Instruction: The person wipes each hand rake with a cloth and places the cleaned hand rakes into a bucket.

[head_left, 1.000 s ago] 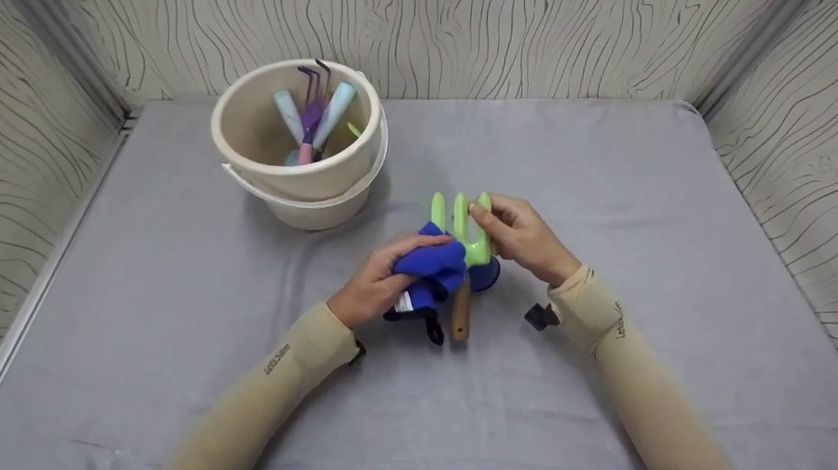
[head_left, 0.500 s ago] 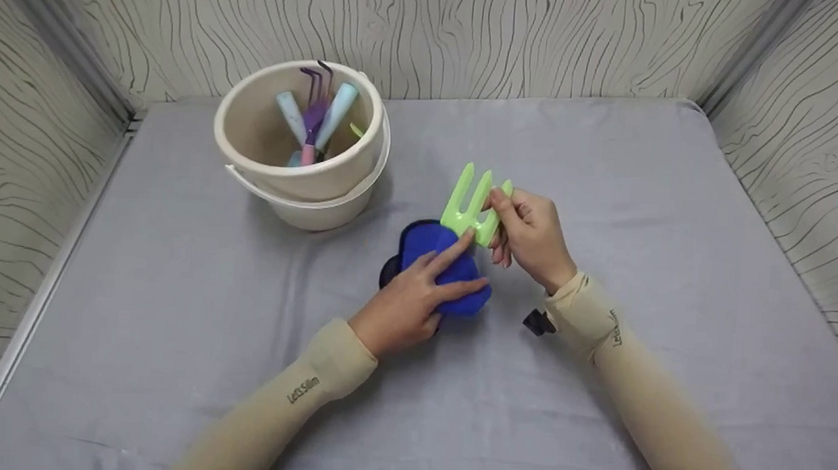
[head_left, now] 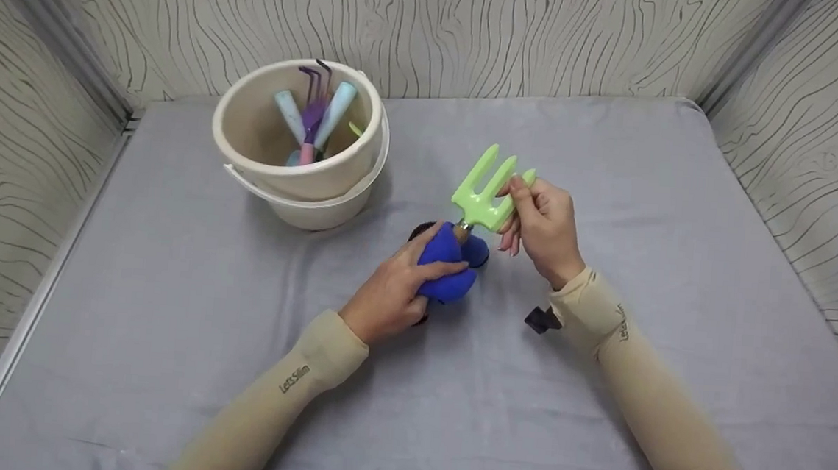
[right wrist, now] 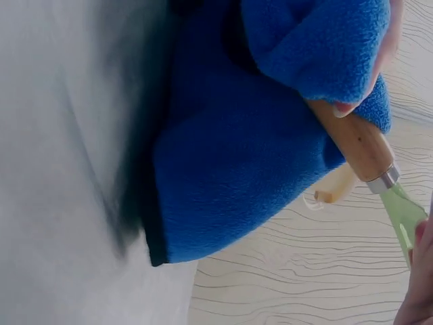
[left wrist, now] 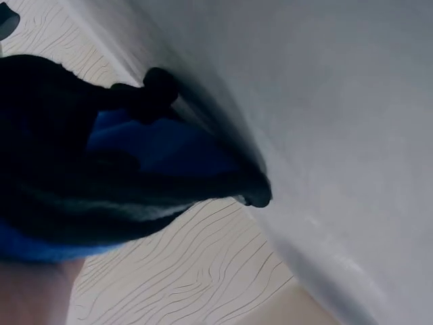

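My right hand (head_left: 546,225) pinches one outer tine of a green garden hand fork (head_left: 482,199), its three tines pointing up and away. The fork's wooden handle (right wrist: 362,145) runs down into a blue cloth (head_left: 445,277) with a dark edge. My left hand (head_left: 393,285) grips this cloth wrapped about the handle, its fingers lying over the top. In the right wrist view the cloth hangs below the handle in a loose fold. The left wrist view shows mostly the cloth's dark border (left wrist: 223,184), with the fork hidden.
A cream bucket (head_left: 250,116) with a white handle stands at the back left. Inside it are a purple hand rake (head_left: 313,113), light blue handles (head_left: 338,108) and a bit of green. Grey fabric (head_left: 597,424) covers the table, and patterned panels surround it.
The fork has moved up and to the right with my right hand. My left hand has shifted the cloth from beside the tines to around the handle.
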`<move>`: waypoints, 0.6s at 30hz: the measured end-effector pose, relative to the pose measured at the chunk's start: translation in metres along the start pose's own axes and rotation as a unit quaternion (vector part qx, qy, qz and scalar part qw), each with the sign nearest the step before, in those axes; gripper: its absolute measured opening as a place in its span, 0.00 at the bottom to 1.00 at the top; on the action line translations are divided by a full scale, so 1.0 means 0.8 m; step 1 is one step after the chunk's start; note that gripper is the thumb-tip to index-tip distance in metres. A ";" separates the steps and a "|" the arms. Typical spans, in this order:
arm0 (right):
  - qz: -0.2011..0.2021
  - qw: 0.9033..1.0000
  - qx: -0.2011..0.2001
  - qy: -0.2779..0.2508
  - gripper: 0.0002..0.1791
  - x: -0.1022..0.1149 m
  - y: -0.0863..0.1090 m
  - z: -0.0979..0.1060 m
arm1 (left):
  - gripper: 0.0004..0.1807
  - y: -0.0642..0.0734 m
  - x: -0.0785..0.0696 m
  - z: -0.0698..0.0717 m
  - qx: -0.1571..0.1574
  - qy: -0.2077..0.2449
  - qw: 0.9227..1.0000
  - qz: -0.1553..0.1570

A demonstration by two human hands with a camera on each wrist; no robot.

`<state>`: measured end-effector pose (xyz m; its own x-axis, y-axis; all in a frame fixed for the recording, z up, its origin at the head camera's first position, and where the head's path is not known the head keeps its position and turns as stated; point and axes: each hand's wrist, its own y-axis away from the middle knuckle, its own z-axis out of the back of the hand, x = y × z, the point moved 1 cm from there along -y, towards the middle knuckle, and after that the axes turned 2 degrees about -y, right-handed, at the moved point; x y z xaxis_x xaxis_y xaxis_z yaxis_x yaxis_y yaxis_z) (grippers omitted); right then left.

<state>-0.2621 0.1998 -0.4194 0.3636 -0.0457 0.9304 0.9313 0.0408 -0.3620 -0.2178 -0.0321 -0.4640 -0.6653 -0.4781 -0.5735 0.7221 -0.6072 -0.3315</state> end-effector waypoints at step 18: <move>-0.063 0.986 -0.135 -0.078 0.22 -0.032 -0.033 0.067 | 0.39 0.003 0.047 0.036 0.117 -0.062 0.990 0.054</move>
<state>-0.2975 0.2534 -0.4309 0.2570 0.1217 0.9587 0.9483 -0.2231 -0.2259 -0.2464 -0.0699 -0.4643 -0.6146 -0.6138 -0.4956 0.7365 -0.6715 -0.0818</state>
